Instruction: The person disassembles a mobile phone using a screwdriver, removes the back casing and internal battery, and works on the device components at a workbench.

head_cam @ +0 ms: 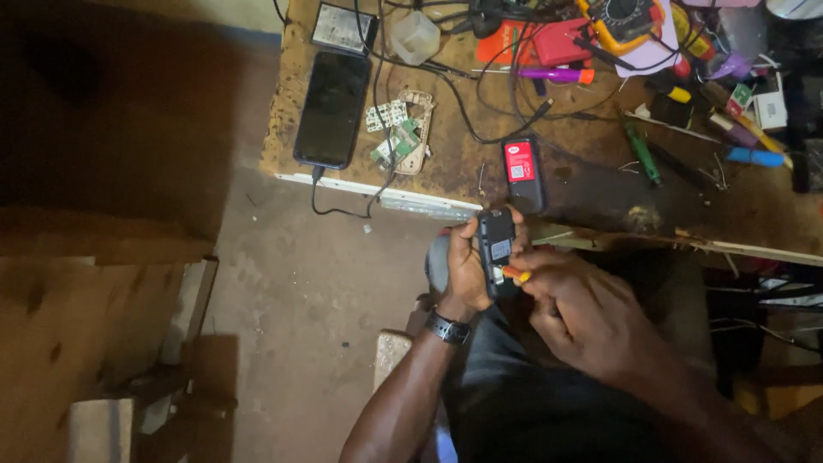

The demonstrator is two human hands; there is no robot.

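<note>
My left hand [463, 267] grips a small black phone [495, 244] with its back off, held upright just below the workbench edge. A black watch sits on that wrist. My right hand [573, 296] pinches a small orange-handled screwdriver [515, 274] whose tip touches the lower part of the phone. A red and black battery [523, 171] lies on the bench just above my hands.
The worn wooden workbench [446, 167] carries a large black smartphone [333, 107] on a cable, an opened phone shell with a green circuit board [405, 137], tangled black wires, a yellow multimeter [621, 21], screwdrivers and pens. Concrete floor lies to the left, with wooden planks [94, 343].
</note>
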